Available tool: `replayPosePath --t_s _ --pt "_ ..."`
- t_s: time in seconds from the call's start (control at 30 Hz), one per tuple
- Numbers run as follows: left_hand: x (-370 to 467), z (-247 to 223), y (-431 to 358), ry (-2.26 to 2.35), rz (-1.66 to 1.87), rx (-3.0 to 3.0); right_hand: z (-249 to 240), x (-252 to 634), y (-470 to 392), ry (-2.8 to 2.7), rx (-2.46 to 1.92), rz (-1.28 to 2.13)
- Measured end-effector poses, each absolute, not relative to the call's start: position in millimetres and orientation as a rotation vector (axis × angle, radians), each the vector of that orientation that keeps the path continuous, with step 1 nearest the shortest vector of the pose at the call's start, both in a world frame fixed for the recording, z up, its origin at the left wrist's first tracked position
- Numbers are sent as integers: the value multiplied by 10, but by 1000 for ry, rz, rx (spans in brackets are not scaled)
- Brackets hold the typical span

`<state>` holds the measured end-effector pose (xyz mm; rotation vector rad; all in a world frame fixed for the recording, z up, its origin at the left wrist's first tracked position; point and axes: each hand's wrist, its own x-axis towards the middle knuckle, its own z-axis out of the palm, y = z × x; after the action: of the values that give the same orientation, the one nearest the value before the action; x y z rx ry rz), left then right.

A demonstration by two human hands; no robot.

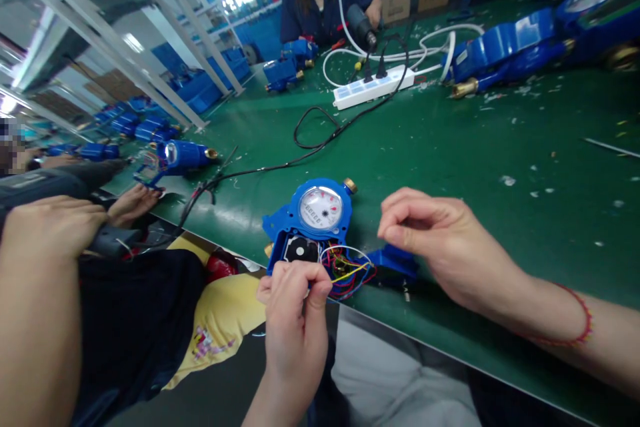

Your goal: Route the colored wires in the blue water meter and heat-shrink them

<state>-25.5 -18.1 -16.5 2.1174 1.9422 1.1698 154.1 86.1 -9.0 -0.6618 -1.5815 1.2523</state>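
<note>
A blue water meter (320, 210) with a round white dial lies at the near edge of the green table, its lower housing uncovered. Inside are a black round part (301, 250) and a bundle of coloured wires (350, 270). My left hand (299, 307) is at the front of the housing, thumb and finger pinched on the yellow wire. To the right of the meter my right hand (433, 240) hovers above the table, fingertips pressed together; whatever they hold, if anything, is too small to name. Beneath it lies a blue cover (395, 260), joined by wires.
A white power strip (374, 87) with cables lies beyond the meter. More blue meters (510, 47) stand at the back right. On the left, a neighbouring person's hand holds a power tool (55, 187). Another person (325, 0) sits opposite.
</note>
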Motion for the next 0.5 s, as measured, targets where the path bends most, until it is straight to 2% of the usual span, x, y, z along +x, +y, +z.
replayPosePath --t_s 0.1,0.27,0.33,0.4,0.5 --pt "-240 -163 -190 1963 1191 2078 -4 1600 886 -1704 -624 1156" --pt "-223 -157 -204 1981 1218 2064 -23 1586 769 -2182 -416 499" --pt "-225 -160 -206 1969 1230 2066 -66 1542 723 -2254 -377 351" --pt "-229 -165 -205 1925 1216 2091 -99 1492 692 -2218 -374 408" --pt "-231 -177 -202 1862 1179 2129 -112 1431 667 -1968 -453 835"
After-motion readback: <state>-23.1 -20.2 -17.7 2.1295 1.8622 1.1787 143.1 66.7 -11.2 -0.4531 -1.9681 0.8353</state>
